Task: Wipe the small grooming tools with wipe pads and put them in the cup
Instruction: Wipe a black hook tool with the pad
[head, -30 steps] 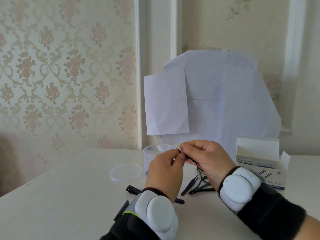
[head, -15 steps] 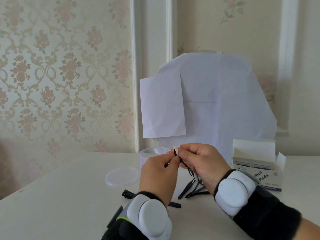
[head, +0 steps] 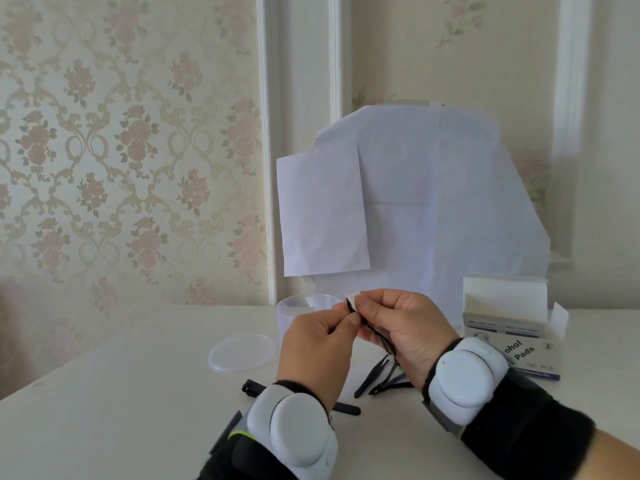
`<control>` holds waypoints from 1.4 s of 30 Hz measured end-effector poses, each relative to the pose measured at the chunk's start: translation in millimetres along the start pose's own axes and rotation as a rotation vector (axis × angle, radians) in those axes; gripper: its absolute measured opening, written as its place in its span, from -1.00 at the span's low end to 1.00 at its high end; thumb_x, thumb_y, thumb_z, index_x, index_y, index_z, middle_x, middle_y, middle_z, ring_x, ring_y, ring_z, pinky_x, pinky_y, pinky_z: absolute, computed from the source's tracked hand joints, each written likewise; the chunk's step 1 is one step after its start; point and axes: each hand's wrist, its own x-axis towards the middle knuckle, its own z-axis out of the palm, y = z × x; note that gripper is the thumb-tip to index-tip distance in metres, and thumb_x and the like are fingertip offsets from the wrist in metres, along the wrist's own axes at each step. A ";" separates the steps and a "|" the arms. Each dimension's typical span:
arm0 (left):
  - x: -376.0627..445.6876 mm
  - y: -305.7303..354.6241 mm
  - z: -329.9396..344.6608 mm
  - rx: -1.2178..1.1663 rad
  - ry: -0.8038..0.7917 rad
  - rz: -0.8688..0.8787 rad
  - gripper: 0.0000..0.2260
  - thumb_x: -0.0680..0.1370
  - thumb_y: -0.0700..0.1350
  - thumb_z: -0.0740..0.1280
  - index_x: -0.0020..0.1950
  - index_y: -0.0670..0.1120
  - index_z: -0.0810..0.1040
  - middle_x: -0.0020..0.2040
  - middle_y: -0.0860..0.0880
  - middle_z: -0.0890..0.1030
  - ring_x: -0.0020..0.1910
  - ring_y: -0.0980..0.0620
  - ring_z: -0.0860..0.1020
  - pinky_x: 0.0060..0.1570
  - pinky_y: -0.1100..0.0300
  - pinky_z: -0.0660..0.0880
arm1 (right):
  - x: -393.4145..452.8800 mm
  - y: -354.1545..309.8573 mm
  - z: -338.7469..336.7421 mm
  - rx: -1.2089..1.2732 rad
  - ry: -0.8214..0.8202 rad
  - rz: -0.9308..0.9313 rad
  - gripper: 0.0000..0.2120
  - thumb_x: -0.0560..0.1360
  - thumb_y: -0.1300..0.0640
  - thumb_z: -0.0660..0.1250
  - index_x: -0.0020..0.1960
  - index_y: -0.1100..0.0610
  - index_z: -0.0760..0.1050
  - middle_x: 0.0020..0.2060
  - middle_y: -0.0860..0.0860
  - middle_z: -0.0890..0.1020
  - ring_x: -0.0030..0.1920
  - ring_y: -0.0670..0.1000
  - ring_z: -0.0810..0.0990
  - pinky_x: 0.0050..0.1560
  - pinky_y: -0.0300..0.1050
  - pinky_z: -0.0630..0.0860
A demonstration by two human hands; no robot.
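Observation:
My right hand [head: 403,329] holds a thin black grooming tool [head: 375,332] slanting down toward my palm. A small white wipe pad [head: 352,299] is folded over the tool's upper tip; my left hand [head: 317,344] pinches there, and I cannot tell whether it has pad or tool. Both hands hover above the table in front of the translucent plastic cup [head: 289,315]. Several other black tools [head: 379,377] lie on the table below my right hand, and a black clipper-like tool [head: 251,388] shows beside my left wrist.
The cup's clear round lid [head: 242,351] lies left of the cup. An open box of alcohol pads [head: 512,337] stands at the right. White paper sheets [head: 415,209] lean against the wall behind. The cream table [head: 121,393] stretches left.
The camera has tilted a little, so the scene sits lower in view. My hands have worked the pad up the tool to its upper tip.

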 end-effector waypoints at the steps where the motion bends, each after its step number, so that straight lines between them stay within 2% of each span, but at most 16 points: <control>1: 0.8 -1.1 0.3 0.014 0.009 -0.004 -0.71 0.57 -0.05 0.32 -0.26 -0.21 0.60 -0.50 0.05 0.25 -0.46 0.10 0.22 -0.46 0.33 0.22 | 0.0 0.8 0.1 -0.005 -0.002 -0.004 -0.89 0.53 0.25 0.37 -0.07 0.24 0.67 -0.12 0.17 0.73 0.03 0.19 0.70 0.15 0.04 0.59; 3: 2.4 -2.4 0.5 0.036 0.014 -0.012 -0.71 0.57 -0.04 0.32 -0.26 -0.20 0.61 -0.51 0.04 0.26 -0.46 0.10 0.24 -0.44 0.32 0.25 | 0.4 1.4 -0.1 -0.030 -0.011 -0.016 -0.89 0.54 0.26 0.35 -0.02 0.24 0.66 -0.12 0.16 0.73 0.01 0.15 0.71 0.12 0.01 0.60; 8: 2.4 -2.4 -0.2 0.003 0.009 -0.035 -0.76 0.56 0.00 0.33 -0.25 -0.01 0.68 -0.44 -0.03 0.41 -0.42 0.07 0.33 -0.29 0.17 0.41 | 1.0 -0.1 -1.0 -0.087 -0.023 -0.006 -0.91 0.51 0.23 0.40 -0.03 0.22 0.67 -0.18 0.10 0.74 -0.17 0.00 0.69 0.02 -0.03 0.60; 12: 3.2 -3.9 0.3 -0.006 0.002 -0.034 -0.79 0.56 0.02 0.33 -0.18 -0.01 0.70 -0.30 -0.21 0.58 -0.33 0.07 0.41 -0.25 0.16 0.44 | 2.4 0.3 -2.8 -0.100 -0.001 0.006 -0.85 0.47 0.18 0.45 -0.07 0.27 0.66 -0.21 0.14 0.73 -0.22 0.00 0.68 0.00 -0.02 0.63; 16: 4.8 -7.0 1.5 -0.003 -0.006 -0.046 -0.78 0.55 0.03 0.32 -0.17 -0.02 0.70 -0.35 -0.06 0.50 -0.35 0.06 0.37 -0.22 0.13 0.47 | 2.2 0.1 -3.9 -0.125 0.016 -0.005 -0.83 0.45 0.14 0.48 -0.11 0.27 0.67 -0.25 0.12 0.72 -0.23 -0.01 0.69 -0.02 -0.05 0.65; 20: 5.1 -6.8 1.4 0.018 -0.003 -0.046 -0.75 0.55 0.02 0.32 -0.15 -0.12 0.67 -0.38 -0.04 0.42 -0.37 0.06 0.32 -0.26 0.15 0.40 | 2.7 2.0 -3.5 -0.160 0.059 -0.033 -0.86 0.45 0.13 0.49 -0.17 0.22 0.67 -0.26 0.13 0.72 -0.24 0.00 0.69 -0.08 -0.07 0.63; 24: 2.6 -2.0 0.5 0.027 0.005 -0.065 -0.74 0.55 -0.02 0.33 -0.31 -0.02 0.66 -0.51 0.07 0.29 -0.43 0.07 0.26 -0.34 0.21 0.31 | 2.2 4.1 -2.0 -0.212 0.080 -0.063 -0.92 0.49 0.18 0.46 -0.16 0.17 0.68 -0.27 0.14 0.72 -0.24 0.02 0.68 -0.05 -0.07 0.62; 26: 2.2 -0.4 0.4 0.025 -0.002 -0.071 -0.73 0.56 -0.01 0.33 -0.31 0.00 0.67 -0.50 0.05 0.32 -0.44 0.07 0.27 -0.33 0.20 0.32 | 1.1 3.7 -0.8 -0.220 0.078 -0.074 -0.92 0.50 0.19 0.44 -0.14 0.16 0.69 -0.25 0.13 0.73 -0.23 0.00 0.68 -0.04 -0.09 0.62; 29: 2.7 1.1 -0.1 0.025 -0.008 -0.052 -0.77 0.56 0.00 0.32 -0.18 -0.07 0.69 -0.39 -0.05 0.42 -0.40 0.05 0.31 -0.29 0.10 0.40 | -1.8 2.9 3.1 -0.206 0.098 -0.099 -0.91 0.53 0.20 0.40 -0.10 0.16 0.68 -0.21 0.12 0.73 -0.21 -0.03 0.69 -0.07 -0.12 0.61; 31: 4.1 1.3 0.3 0.022 0.000 -0.041 -0.77 0.56 0.00 0.32 -0.16 -0.10 0.68 -0.36 -0.07 0.46 -0.38 0.05 0.33 -0.24 -0.06 0.51 | -4.2 1.0 5.2 -0.206 0.114 -0.125 -0.89 0.54 0.18 0.38 -0.10 0.14 0.68 -0.22 0.08 0.74 -0.19 -0.03 0.70 -0.11 -0.14 0.62; 34: 3.9 2.2 0.1 0.024 0.016 -0.025 -0.76 0.56 0.02 0.33 -0.17 -0.09 0.68 -0.42 -0.03 0.40 -0.40 0.05 0.31 -0.18 -0.15 0.55 | -7.8 -4.4 7.1 -0.235 0.101 -0.150 -0.91 0.52 0.14 0.41 -0.11 0.10 0.68 -0.23 0.03 0.74 -0.16 -0.04 0.72 -0.13 -0.15 0.63; 36: 2.8 2.9 0.2 0.048 0.029 0.004 -0.74 0.56 0.03 0.32 -0.16 -0.11 0.67 -0.47 -0.01 0.34 -0.43 0.06 0.28 -0.26 -0.11 0.52 | -7.8 -6.6 6.8 -0.256 0.098 -0.153 -0.93 0.51 0.15 0.42 -0.12 0.11 0.67 -0.23 0.03 0.74 -0.16 -0.04 0.72 -0.15 -0.16 0.62; 40: 1.2 2.5 1.9 0.119 0.024 0.081 -0.78 0.58 0.01 0.30 -0.15 -0.02 0.69 -0.59 0.10 0.29 -0.52 0.13 0.24 -0.44 0.30 0.27 | -5.9 -5.8 5.6 -0.247 0.155 -0.155 -0.89 0.49 0.18 0.42 -0.16 0.20 0.67 -0.30 0.06 0.71 -0.25 -0.05 0.67 -0.19 -0.16 0.61; 42: 1.7 3.1 1.9 0.118 0.025 0.094 -0.80 0.59 0.00 0.30 -0.12 0.05 0.70 -0.60 0.12 0.32 -0.54 0.14 0.27 -0.48 0.36 0.26 | -5.9 -6.0 5.4 -0.205 0.167 -0.151 -0.87 0.50 0.17 0.42 -0.16 0.22 0.67 -0.28 0.10 0.71 -0.26 -0.03 0.68 -0.17 -0.13 0.64</control>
